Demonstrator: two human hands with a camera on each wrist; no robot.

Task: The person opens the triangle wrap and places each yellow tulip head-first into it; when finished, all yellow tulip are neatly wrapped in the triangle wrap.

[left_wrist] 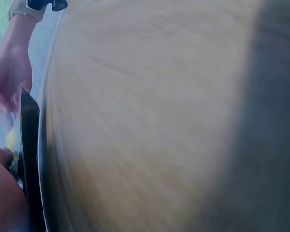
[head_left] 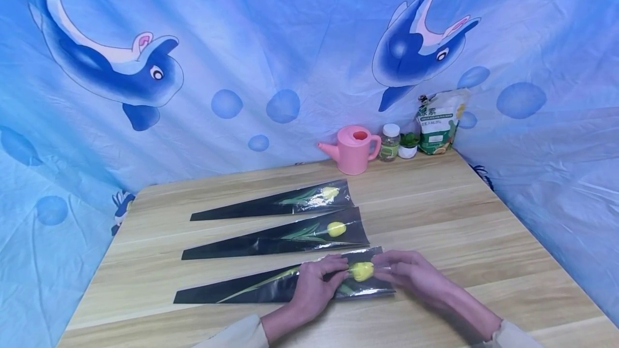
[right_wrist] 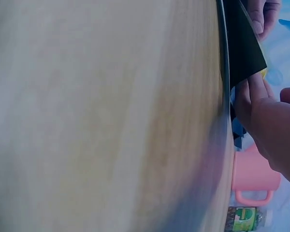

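Note:
Nearest the person lies a black-backed flower sleeve [head_left: 256,289] with a clear front, a yellow tulip [head_left: 362,271] inside it. My left hand [head_left: 316,286] lies over the sleeve just left of the bloom, its thumb and fingers pinching the clear film there. At the wide end, my right hand [head_left: 411,273] pinches the film beside the bloom. In the right wrist view the sleeve's dark back [right_wrist: 244,46] partly hides the right fingertips. The left wrist view shows the sleeve edge-on and the left hand [left_wrist: 5,193] only in part.
Two more black sleeves [head_left: 217,249] [head_left: 222,212], each with a yellow tulip, lie farther back on the wooden table [head_left: 483,235]. Along its back edge stand a pink watering can [head_left: 353,152], a lidded jar [head_left: 389,144], a small potted plant [head_left: 408,146] and a green-white bag [head_left: 437,125].

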